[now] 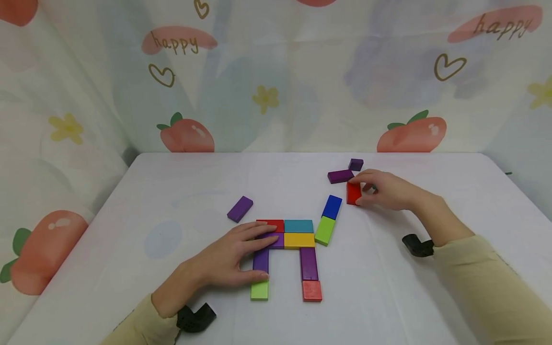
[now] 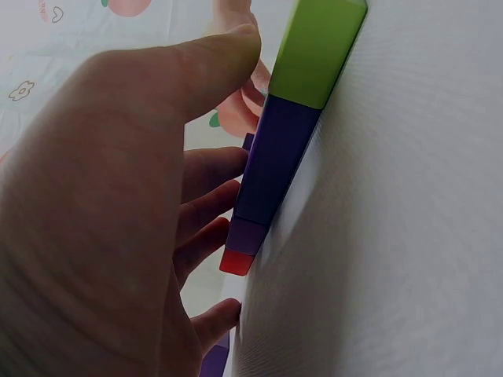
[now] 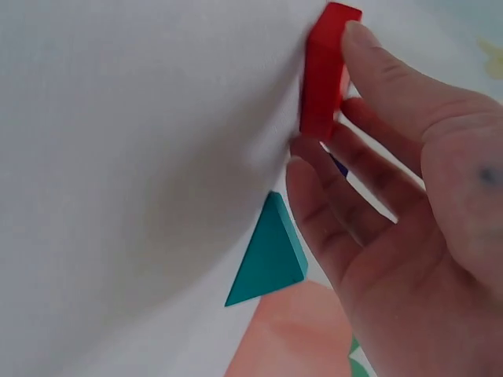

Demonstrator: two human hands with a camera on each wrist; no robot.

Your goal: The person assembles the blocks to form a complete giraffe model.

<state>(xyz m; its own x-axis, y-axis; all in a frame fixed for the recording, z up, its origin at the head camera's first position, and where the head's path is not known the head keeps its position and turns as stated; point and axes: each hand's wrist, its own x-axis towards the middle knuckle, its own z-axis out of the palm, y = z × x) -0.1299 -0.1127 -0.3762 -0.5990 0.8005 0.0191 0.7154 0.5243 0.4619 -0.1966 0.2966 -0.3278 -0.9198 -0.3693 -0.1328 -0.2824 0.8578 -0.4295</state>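
On my head cam, the R hand (image 1: pixel 385 189) pinches a red block (image 1: pixel 353 194) btwn thumb and fingers, at the R side of a white table (image 1: pixel 379 292); whether the block touches the tabletop, I can't tell. Just beyond it lie a magenta block (image 1: pixel 340 177) and a dark purple block (image 1: pixel 355 165). My R wrist cam also picks up a teal triangular block (image 3: pixel 271 255) near the fingertips.

At ctr, the L hand (image 1: pixel 228 254) has its fingers spread apart, two of them over a flat pattern's upper L corner, i.e. a 2nd red block (image 1: pixel 278 223) and a violet block (image 1: pixel 278 241). Alongside, I see a teal rectangular block (image 1: pixel 298 226) above a yellow block (image 1: pixel 299 240). Below, the L leg is a purple block (image 1: pixel 260 261) w/ a lime block (image 1: pixel 259 292) at its foot, the thumb near their joint; the R leg is a plum block (image 1: pixel 308 264) ending in a light red block (image 1: pixel 312 291).

A blue block (image 1: pixel 332 207) and a 2nd lime block (image 1: pixel 325 231) slant end to end just R of the pattern. A loose purple block (image 1: pixel 240 209) lies upper L.
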